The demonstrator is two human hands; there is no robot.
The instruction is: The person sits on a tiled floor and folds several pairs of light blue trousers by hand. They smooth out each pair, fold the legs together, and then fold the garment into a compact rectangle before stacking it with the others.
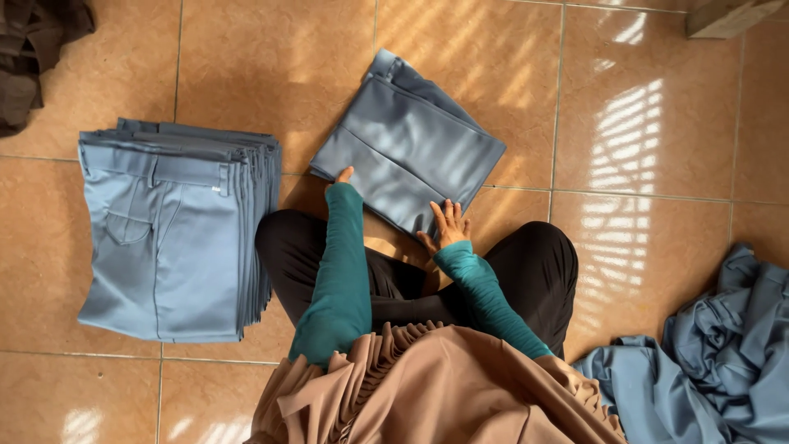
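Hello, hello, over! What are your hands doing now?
Left hand and right hand flat on folded blue trousers. Nothing gripped. Folded stack left, loose heap right.

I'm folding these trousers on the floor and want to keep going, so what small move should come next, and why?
Probably lift the folded pair and lay it on the stack to your left. Both hands already touch its near edge, the left hand at one corner and the right hand at the other, and it looks fully folded, close to the stack's shape.
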